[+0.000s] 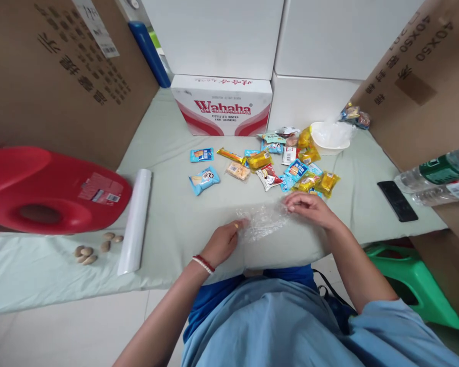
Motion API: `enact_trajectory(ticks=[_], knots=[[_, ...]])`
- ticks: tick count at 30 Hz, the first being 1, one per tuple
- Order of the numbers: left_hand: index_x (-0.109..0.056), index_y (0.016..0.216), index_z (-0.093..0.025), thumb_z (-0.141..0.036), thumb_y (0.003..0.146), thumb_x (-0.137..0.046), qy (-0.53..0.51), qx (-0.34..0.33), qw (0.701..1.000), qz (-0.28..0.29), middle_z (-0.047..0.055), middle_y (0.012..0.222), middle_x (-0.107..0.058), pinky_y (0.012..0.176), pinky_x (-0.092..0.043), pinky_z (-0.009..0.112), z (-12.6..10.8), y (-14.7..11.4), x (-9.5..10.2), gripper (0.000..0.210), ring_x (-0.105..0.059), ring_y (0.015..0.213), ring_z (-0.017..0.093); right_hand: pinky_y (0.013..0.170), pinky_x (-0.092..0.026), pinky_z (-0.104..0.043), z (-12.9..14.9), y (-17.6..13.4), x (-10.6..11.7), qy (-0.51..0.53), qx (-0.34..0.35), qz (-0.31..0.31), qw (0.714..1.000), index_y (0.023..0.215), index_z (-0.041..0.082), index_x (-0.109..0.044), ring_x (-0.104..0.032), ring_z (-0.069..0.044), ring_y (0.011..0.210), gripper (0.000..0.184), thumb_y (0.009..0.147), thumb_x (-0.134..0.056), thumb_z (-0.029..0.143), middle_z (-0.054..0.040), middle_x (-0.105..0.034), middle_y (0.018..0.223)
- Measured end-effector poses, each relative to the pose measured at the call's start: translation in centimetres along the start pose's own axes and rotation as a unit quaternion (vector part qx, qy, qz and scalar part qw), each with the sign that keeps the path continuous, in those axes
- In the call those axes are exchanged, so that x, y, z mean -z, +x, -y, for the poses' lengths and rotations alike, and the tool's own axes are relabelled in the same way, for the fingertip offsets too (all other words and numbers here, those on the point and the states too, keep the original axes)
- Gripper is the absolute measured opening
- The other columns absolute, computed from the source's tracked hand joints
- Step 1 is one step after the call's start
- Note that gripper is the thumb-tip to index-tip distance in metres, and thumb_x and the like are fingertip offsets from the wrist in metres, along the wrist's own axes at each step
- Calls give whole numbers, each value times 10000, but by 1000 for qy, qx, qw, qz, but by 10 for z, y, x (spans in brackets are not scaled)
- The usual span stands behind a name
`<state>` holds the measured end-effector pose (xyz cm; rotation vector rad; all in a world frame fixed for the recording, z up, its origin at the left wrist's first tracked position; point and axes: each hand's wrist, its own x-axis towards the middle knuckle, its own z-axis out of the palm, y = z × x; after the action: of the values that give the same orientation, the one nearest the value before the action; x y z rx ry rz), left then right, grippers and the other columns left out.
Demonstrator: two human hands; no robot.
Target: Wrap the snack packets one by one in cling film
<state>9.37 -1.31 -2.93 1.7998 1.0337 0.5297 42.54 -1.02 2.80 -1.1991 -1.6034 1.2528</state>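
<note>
A crinkled sheet of clear plastic film, perhaps a bag (265, 220), stretches between my two hands just above the cloth near the front edge. My left hand (224, 240) pinches its left side, thumb against fingers. At its right side my right hand (309, 208) grips the plastic with curled fingers. Small wrapped snacks lie beyond: a yellow packet (328, 183) and a blue packet (297, 170) close to my right hand, a red and white packet (269, 177) behind the plastic. Two blue packets, one of them a puffed one (204, 180), lie apart on the left.
A white bowl (331, 148) holding clear plastic stands behind the snacks. On the left are a red jug (61, 173), a white roll (135, 224) and several brown stones (87, 251). A phone (398, 201) and bottles (439, 171) lie right. A Wahaha box (224, 109) stands behind.
</note>
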Motion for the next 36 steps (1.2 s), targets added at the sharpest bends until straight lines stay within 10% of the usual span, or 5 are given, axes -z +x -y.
enact_trajectory(ticks=[18, 23, 26, 31, 36], knots=[[-762, 1184, -300, -419, 930, -621, 153, 45, 985, -64, 28, 1471, -626, 953, -583, 427, 0, 8, -15, 314, -710, 1155, 313, 962, -584, -432, 3, -168, 72, -130, -211, 251, 936, 1053, 323, -844, -729, -281, 1089, 195, 933, -714, 404, -110, -754, 1218], [-685, 1326, -337, -375, 881, -673, 235, 49, 971, -5, 2, 1575, -520, 845, -591, 410, -7, 9, -6, 447, -714, 1134, 321, 882, -599, -408, 15, -136, 92, -208, -165, 106, 958, 1072, 297, -826, -742, -274, 966, 270, 978, -639, 468, -99, -787, 1054], [-642, 1383, -345, -331, 875, -643, 257, 48, 965, 13, -16, 1599, -488, 860, -581, 393, -3, 10, 5, 508, -697, 1180, 314, 969, -564, -441, 16, -86, 53, -239, -28, 21, 970, 1062, 292, -812, -712, -277, 1042, 241, 999, -617, 419, -93, -773, 1085], [-633, 1390, -274, -315, 878, -602, 298, 75, 951, -17, 32, 1599, -494, 966, -567, 412, 11, 7, 27, 514, -664, 1245, 322, 1220, -381, -509, -3, -22, -95, -309, 102, 130, 937, 1422, 193, -626, -450, -306, 1472, 461, 983, -645, 331, -155, -534, 1553], [-656, 1329, -161, -335, 947, -534, 332, 87, 911, -229, 158, 1583, -481, 1008, -557, 429, -15, -9, 36, 437, -664, 1228, 309, 1302, -193, -563, -18, -3, -197, -398, 141, 151, 894, 1542, 131, -468, -263, -308, 1573, 586, 1036, -558, 413, -135, -396, 1659]])
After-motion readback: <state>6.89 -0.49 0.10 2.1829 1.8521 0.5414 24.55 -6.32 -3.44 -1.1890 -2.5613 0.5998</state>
